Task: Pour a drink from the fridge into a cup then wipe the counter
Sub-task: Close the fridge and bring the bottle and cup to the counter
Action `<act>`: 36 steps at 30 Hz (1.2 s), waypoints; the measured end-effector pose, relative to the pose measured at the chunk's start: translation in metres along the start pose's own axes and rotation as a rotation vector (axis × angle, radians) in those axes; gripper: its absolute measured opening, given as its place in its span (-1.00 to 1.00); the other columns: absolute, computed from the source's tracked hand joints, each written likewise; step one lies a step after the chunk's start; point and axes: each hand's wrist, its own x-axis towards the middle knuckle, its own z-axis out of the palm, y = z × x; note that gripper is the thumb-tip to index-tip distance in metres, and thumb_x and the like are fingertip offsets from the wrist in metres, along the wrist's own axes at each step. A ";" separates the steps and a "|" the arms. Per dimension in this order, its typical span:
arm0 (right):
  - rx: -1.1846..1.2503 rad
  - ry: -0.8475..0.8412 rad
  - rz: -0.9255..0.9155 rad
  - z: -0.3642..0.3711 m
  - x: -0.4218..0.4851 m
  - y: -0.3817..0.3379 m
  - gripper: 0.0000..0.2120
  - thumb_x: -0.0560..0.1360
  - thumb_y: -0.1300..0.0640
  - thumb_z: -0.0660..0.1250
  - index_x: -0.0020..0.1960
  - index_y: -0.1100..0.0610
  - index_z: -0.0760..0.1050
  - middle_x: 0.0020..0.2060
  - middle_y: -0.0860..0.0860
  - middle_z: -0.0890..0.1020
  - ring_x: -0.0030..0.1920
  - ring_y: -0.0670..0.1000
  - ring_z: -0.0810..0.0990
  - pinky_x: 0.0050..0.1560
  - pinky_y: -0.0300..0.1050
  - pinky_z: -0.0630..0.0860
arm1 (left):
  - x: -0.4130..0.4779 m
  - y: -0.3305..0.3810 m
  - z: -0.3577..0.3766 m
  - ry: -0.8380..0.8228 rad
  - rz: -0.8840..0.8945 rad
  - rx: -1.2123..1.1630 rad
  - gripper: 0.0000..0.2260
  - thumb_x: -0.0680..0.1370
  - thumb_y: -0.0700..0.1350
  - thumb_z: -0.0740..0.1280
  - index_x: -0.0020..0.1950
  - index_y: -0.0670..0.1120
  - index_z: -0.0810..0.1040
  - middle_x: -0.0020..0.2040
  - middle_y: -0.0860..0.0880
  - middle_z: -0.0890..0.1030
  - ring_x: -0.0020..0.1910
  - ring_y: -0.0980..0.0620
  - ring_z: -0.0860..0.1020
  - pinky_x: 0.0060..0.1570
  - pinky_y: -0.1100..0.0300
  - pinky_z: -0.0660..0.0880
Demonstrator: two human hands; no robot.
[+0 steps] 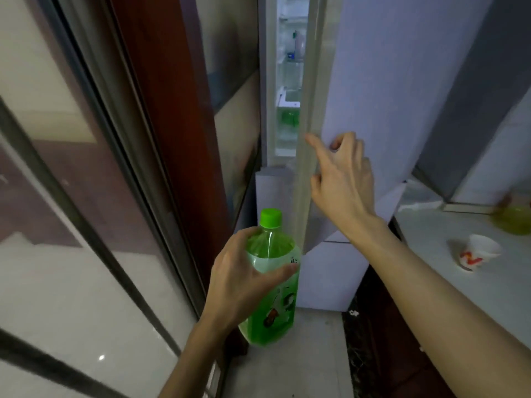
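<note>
My left hand (pixel 244 280) grips a big green drink bottle (pixel 273 305) with a green cap, held upright in front of the fridge. My right hand (pixel 339 173) lies with loose fingers against the pale fridge door (pixel 388 81), near its edge. The door stands slightly ajar, and a narrow gap shows lit shelves and another green bottle (pixel 288 117) inside. A white paper cup (pixel 475 251) with a red mark stands on the pale counter (pixel 448 277) at the right.
A glass sliding door with a dark frame (pixel 120 168) and a reddish wooden post (pixel 172 139) fill the left side. A green bowl-like object (pixel 514 221), blurred, sits at the counter's far right. Tiled floor (pixel 301 354) lies below.
</note>
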 end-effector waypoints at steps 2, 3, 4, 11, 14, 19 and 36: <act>0.019 0.001 -0.041 0.020 0.014 -0.003 -0.29 0.35 0.30 0.29 0.45 -0.08 0.29 0.01 0.15 0.39 -0.04 0.17 0.40 -0.23 -0.01 0.35 | 0.010 -0.001 0.003 0.025 -0.028 0.011 -0.33 0.14 0.37 0.44 0.19 0.22 0.43 0.07 0.20 0.57 0.05 0.20 0.54 0.04 0.14 0.54; 0.025 0.002 -0.066 0.029 0.022 -0.003 -0.28 0.35 0.31 0.28 0.46 -0.08 0.28 0.00 0.15 0.39 -0.05 0.17 0.40 -0.24 -0.02 0.34 | 0.016 -0.001 0.005 0.035 -0.035 0.018 -0.35 0.13 0.38 0.43 0.17 0.25 0.41 0.07 0.20 0.57 0.04 0.20 0.55 0.03 0.11 0.55; 0.030 -0.001 -0.094 0.038 0.031 -0.003 -0.28 0.35 0.30 0.28 0.46 -0.07 0.28 -0.01 0.15 0.40 -0.06 0.17 0.40 -0.25 -0.03 0.32 | 0.022 -0.001 0.008 0.044 -0.041 0.024 -0.37 0.14 0.38 0.43 0.15 0.28 0.39 0.06 0.20 0.56 0.03 0.21 0.55 0.02 0.09 0.56; 0.235 0.004 -0.336 0.085 0.086 0.008 -0.37 0.33 0.30 0.28 0.39 0.01 0.40 -0.05 0.16 0.42 -0.06 0.16 0.42 -0.21 0.00 0.43 | 0.072 0.004 0.033 0.172 -0.096 0.086 -0.34 0.14 0.41 0.41 0.18 0.25 0.41 0.05 0.20 0.57 0.02 0.20 0.55 0.00 0.08 0.56; 0.373 -0.051 -0.414 0.113 0.102 0.031 -0.46 0.35 0.30 0.25 0.33 0.11 0.44 0.03 0.16 0.43 0.01 0.16 0.43 -0.12 0.06 0.49 | 0.093 0.008 0.045 0.211 -0.115 0.089 -0.31 0.13 0.42 0.40 0.20 0.24 0.41 0.05 0.21 0.55 0.02 0.18 0.55 0.00 0.07 0.56; 0.463 -0.123 -0.215 0.158 0.122 0.075 -0.65 0.43 0.29 0.26 0.22 0.21 0.48 0.12 0.16 0.43 0.13 0.16 0.44 -0.08 0.07 0.55 | 0.128 0.010 0.063 0.221 -0.123 0.098 -0.27 0.13 0.42 0.42 0.24 0.19 0.43 0.08 0.19 0.56 0.05 0.15 0.56 0.02 0.01 0.58; 0.395 -0.130 -0.022 0.251 0.172 0.115 -0.62 0.43 0.28 0.27 0.24 0.15 0.45 0.15 0.09 0.43 0.11 0.05 0.44 -0.09 -0.09 0.49 | 0.272 -0.030 0.114 0.027 -0.065 -0.071 -0.31 0.20 0.18 0.60 0.26 0.16 0.42 0.15 0.16 0.54 0.10 0.17 0.53 0.07 0.16 0.52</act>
